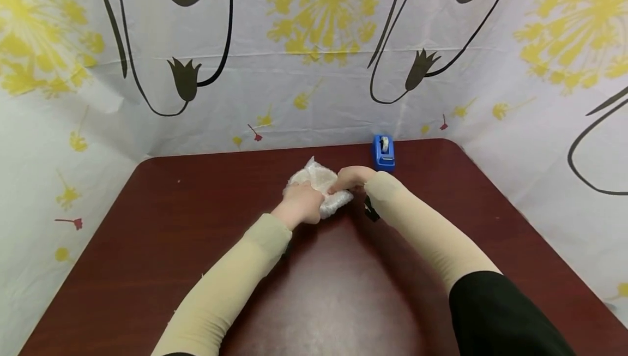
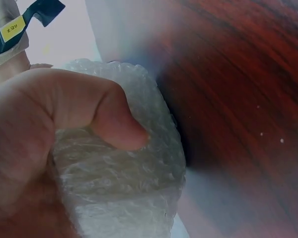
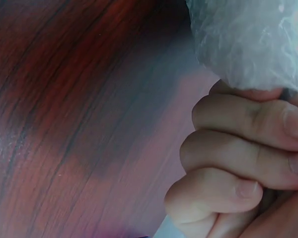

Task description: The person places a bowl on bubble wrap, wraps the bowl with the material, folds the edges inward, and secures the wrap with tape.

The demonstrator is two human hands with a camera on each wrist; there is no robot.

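A bundle of clear bubble wrap [image 1: 321,177] is in front of me toward the far side of the table. My left hand [image 1: 300,202] grips its near left part. In the left wrist view the thumb [image 2: 116,119] lies bent across the layered bubble wrap [image 2: 119,178]. From the right, my right hand [image 1: 352,178] pinches the wrap's edge. The right wrist view has the curled fingers [image 3: 228,144] just under the bubble wrap [image 3: 243,44], with the thumb mostly out of sight. What the wrap encloses is hidden.
A blue tape dispenser [image 1: 384,152] with a roll of tape stands at the table's far edge, just beyond my right hand. The dark red-brown wooden table [image 1: 343,290] has a glossy top. Patterned white cloth [image 1: 294,110] hangs behind it and at both sides.
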